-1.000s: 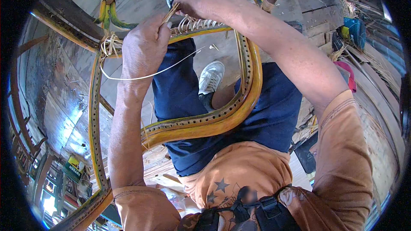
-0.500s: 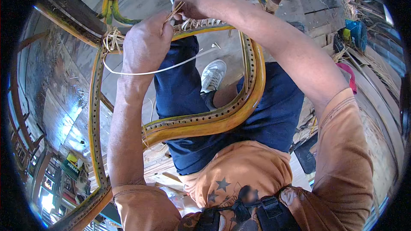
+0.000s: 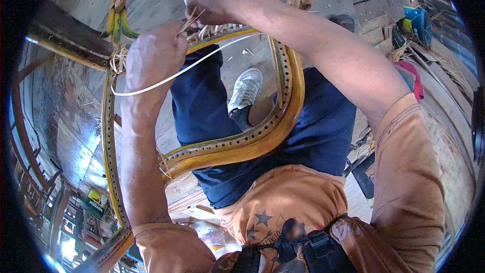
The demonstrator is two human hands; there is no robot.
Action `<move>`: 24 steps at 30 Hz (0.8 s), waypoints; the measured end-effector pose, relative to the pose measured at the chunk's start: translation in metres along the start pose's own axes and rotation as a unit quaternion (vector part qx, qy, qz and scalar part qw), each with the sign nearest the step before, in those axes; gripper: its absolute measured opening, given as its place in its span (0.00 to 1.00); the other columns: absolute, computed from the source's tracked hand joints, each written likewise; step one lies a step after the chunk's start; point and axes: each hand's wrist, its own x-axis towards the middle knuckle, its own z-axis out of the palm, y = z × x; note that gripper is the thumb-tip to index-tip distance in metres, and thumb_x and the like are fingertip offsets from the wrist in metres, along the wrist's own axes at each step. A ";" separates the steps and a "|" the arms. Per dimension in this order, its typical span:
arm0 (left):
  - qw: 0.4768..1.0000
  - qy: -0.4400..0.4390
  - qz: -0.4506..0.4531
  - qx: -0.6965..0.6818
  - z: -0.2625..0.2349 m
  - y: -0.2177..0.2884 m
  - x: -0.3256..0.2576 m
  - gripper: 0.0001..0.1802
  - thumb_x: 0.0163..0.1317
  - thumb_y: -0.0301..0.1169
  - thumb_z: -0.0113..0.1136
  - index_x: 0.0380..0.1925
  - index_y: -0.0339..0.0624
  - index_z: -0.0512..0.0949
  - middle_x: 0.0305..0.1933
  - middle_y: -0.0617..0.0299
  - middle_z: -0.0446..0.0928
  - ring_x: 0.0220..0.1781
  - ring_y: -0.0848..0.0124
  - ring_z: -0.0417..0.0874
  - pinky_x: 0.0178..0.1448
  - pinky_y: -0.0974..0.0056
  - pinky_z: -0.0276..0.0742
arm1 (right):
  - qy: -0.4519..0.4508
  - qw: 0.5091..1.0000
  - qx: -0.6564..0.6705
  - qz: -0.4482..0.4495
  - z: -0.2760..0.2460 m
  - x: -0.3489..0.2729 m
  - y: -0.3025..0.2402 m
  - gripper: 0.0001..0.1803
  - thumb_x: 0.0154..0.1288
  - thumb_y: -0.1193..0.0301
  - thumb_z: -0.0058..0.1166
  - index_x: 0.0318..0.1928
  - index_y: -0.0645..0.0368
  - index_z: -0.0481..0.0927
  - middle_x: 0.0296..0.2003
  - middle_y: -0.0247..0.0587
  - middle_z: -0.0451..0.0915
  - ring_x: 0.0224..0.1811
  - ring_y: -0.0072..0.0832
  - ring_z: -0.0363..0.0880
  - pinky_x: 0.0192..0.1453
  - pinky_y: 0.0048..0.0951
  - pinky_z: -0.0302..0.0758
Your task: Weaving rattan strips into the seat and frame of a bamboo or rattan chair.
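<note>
Two arms reach forward; left hand pinches thin strands, right hand curls beside them, its grip unclear.

Pale strand swung higher, free end apparently reaching frame

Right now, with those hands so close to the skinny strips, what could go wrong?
The long pale strip crosses over the left arm, so it might snag if the arm pulls away. The thin brown ends poke up between the left hand and the right hand, so they could prick. The curved frame passes over the legs, so it might bump them if it slips.
</note>
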 end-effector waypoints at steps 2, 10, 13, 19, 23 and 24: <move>1.000 -0.007 -0.013 0.004 -0.005 0.004 -0.002 0.13 0.57 0.34 0.47 0.38 0.44 0.78 0.30 0.43 0.76 0.35 0.48 0.78 0.39 0.51 0.72 | 0.004 0.999 0.030 0.009 0.002 -0.003 -0.005 0.06 0.50 0.74 0.52 0.29 0.53 0.81 0.27 0.45 0.80 0.33 0.40 0.79 0.37 0.35 0.72; 0.995 -0.078 0.027 0.053 0.009 0.038 0.035 0.15 0.57 0.38 0.48 0.34 0.41 0.78 0.33 0.43 0.77 0.39 0.48 0.78 0.43 0.51 0.71 | 0.232 0.966 0.109 -0.002 -0.008 0.018 0.087 0.11 0.57 0.73 0.50 0.41 0.58 0.78 0.35 0.38 0.80 0.37 0.30 0.77 0.43 0.31 0.72; 0.990 -0.107 0.005 0.090 0.012 0.013 0.031 0.15 0.57 0.38 0.47 0.32 0.39 0.78 0.33 0.43 0.76 0.39 0.47 0.77 0.42 0.51 0.71 | 0.292 0.947 0.080 -0.105 -0.079 -0.066 0.029 0.10 0.60 0.68 0.47 0.34 0.62 0.74 0.29 0.53 0.75 0.33 0.43 0.76 0.36 0.40 0.69; 0.987 -0.160 0.012 -0.005 0.030 -0.002 0.075 0.20 0.55 0.42 0.47 0.24 0.34 0.79 0.27 0.44 0.77 0.32 0.51 0.80 0.40 0.54 0.73 | 0.449 0.863 0.184 0.142 0.000 -0.196 0.006 0.11 0.57 0.73 0.51 0.42 0.59 0.78 0.35 0.35 0.80 0.38 0.28 0.77 0.44 0.28 0.72; 0.989 -0.048 -0.100 -0.100 0.011 0.020 0.058 0.21 0.54 0.44 0.48 0.27 0.33 0.77 0.25 0.47 0.77 0.30 0.55 0.78 0.39 0.55 0.71 | 0.361 0.913 0.188 0.037 0.056 -0.255 -0.062 0.12 0.59 0.68 0.52 0.42 0.59 0.75 0.40 0.46 0.78 0.42 0.40 0.77 0.44 0.37 0.74; 0.985 0.017 -0.081 -0.153 0.010 0.018 0.051 0.21 0.55 0.44 0.48 0.29 0.33 0.76 0.26 0.44 0.76 0.31 0.53 0.78 0.40 0.54 0.70 | 0.359 0.921 0.110 -0.106 0.063 -0.254 -0.078 0.14 0.56 0.65 0.54 0.41 0.59 0.75 0.39 0.45 0.78 0.42 0.39 0.77 0.45 0.38 0.73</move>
